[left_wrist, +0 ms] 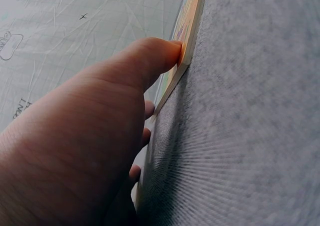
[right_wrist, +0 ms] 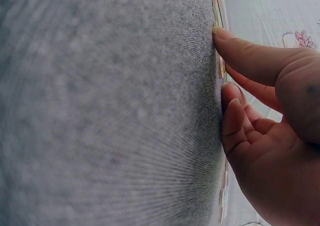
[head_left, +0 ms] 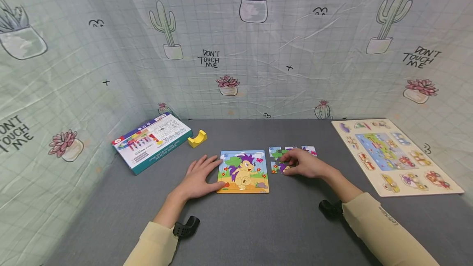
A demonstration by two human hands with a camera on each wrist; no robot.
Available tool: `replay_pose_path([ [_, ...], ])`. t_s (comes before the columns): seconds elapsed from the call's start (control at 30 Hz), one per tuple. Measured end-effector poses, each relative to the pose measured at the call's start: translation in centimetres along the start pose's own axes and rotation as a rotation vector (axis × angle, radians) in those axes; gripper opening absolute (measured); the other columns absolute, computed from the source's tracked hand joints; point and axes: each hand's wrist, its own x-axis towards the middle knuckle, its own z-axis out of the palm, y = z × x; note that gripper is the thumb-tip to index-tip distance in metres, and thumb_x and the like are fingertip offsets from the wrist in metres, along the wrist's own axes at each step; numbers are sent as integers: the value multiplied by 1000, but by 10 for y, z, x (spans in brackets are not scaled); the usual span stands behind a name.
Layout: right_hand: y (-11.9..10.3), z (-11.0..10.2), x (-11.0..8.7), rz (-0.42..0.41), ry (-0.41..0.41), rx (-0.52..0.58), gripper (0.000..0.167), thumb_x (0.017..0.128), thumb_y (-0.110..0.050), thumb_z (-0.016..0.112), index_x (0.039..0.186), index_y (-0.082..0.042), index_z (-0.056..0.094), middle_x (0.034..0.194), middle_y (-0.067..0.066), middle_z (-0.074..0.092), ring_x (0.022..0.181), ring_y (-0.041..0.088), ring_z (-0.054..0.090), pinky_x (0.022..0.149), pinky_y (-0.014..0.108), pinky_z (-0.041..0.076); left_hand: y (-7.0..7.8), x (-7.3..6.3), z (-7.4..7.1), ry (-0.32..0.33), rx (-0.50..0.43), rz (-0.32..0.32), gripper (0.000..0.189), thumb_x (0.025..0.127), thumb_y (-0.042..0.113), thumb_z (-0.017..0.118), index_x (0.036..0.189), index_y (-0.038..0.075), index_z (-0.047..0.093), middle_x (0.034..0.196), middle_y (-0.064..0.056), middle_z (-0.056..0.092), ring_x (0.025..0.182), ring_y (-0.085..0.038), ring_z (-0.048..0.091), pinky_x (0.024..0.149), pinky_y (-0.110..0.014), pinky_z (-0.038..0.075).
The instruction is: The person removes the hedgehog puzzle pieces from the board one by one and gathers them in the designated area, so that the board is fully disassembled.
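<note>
A printed cloth (head_left: 236, 52) rises behind the back edge of the grey tabletop (head_left: 258, 229). A wooden board (head_left: 377, 180) lies toward the tabletop's back right corner, a flat box (head_left: 151, 143) toward its back left corner. Mid-tabletop lies the hedgehog puzzle (head_left: 245, 171). The left hand (head_left: 199, 180) is spread beside its left edge, thumb on the near left corner. The right hand (head_left: 304, 163) has bent fingers, right of the puzzle. A yellow block (head_left: 197, 139) sits just beside the box. Loose pieces (head_left: 274, 152) lie by the puzzle's right edge; right thumb and forefinger pinch one small piece (head_left: 281, 169).
</note>
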Motion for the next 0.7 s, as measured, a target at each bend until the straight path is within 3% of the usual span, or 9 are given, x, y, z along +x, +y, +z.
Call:
replay_pose_path([
  [0.47,1,-1,-1,0,9,-44,32,89,-11,79,116,1,68,101,6,59,92,21,53,79,36,47,0,0,-1,-5,-8,2,80,89,58,67,154,17,46,161,-9,34,151,-40,14,117,-62,7],
  [0.7,2,-2,-1,-13,12,-11,35,89,-15,79,119,1,68,105,6,64,90,20,56,79,36,49,0,-1,-1,-4,-6,6,79,89,57,67,153,16,46,161,-9,34,151,-40,15,117,-62,8],
])
